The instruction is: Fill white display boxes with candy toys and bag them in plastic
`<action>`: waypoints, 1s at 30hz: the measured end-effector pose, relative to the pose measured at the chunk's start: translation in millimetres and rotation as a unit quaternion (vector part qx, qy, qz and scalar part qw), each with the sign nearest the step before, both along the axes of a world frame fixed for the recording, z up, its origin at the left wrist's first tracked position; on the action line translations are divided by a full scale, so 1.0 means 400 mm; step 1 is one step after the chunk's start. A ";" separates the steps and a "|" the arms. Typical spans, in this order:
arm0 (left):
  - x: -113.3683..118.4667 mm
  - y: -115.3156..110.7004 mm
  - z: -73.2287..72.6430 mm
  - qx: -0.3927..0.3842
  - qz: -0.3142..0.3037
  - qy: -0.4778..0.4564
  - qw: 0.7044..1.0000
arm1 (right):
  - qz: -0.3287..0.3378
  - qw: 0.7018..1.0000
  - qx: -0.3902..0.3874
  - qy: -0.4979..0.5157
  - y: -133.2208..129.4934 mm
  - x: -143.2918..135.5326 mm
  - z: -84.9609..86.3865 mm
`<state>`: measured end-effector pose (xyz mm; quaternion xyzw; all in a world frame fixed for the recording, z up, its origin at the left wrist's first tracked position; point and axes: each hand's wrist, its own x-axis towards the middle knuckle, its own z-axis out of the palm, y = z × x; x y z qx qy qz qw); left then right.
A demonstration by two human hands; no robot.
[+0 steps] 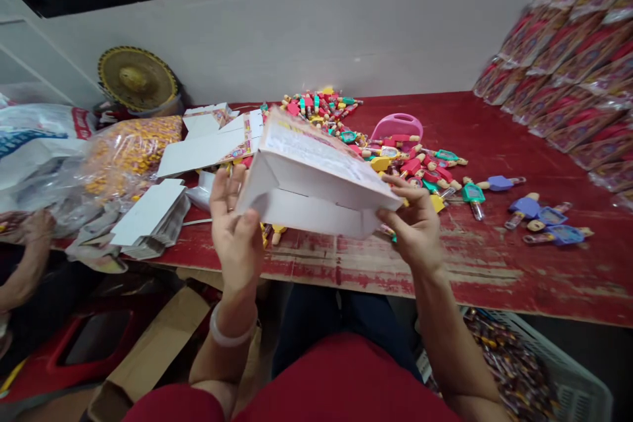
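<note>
Between my two hands a white cardboard box (321, 204) with a printed upper face is held tilted above the front of the red table, its hollow white inside facing me. My left hand (236, 231) grips the box's left end, thumb on the near edge and fingers behind. My right hand (413, 221) pinches the right corner between thumb and fingers. Behind the box lies a pile of small colourful toys (415, 165) in red, green and yellow. Part of the pile is hidden by the box.
Flat white cartons (151, 214) are stacked at left, near a bag of yellow pieces (131, 151). Several purple toys (564, 234) lie right on the red table (494, 264). Wrapped packs (568, 79) rise at far right. Another person's hand (37, 227) is at far left.
</note>
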<state>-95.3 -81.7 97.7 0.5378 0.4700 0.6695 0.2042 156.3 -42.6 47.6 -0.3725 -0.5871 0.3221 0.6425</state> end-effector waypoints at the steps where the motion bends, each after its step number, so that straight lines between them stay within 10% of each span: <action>1: 0.010 -0.005 -0.019 0.009 -0.001 -0.019 1.000 | 0.040 0.999 -0.022 0.027 0.006 -0.009 -0.042; 4: 0.074 -0.019 -0.124 -0.058 -0.080 0.126 0.987 | 0.100 0.988 -0.119 -0.007 0.006 -0.021 -0.207; 8: 0.184 -0.046 -0.319 -0.163 -0.170 0.472 0.850 | -0.053 0.973 -0.224 -0.021 -0.043 0.062 -0.394; 11: 0.227 -0.052 -0.433 -0.244 -0.160 0.562 0.774 | -0.126 0.959 -0.252 -0.025 -0.092 0.140 -0.437; 14: 0.232 -0.007 -0.496 -0.260 -0.143 0.558 0.775 | -0.121 0.958 -0.250 -0.074 -0.119 0.143 -0.433; 19: 0.221 0.109 -0.521 -0.218 -0.138 0.528 0.809 | -0.048 0.956 -0.180 -0.225 -0.089 0.018 -0.467; 23: 0.155 0.132 -0.518 -0.177 -0.158 0.497 0.835 | -0.004 0.891 -0.128 -0.435 -0.056 -0.041 -0.531; 26: -0.014 0.138 -0.493 -0.233 -0.027 0.438 0.868 | -0.009 0.821 -0.124 -0.558 -0.053 -0.029 -0.577; 30: -0.407 0.164 -0.379 -0.335 0.225 0.396 0.825 | -0.041 0.794 -0.098 -0.599 -0.064 0.006 -0.628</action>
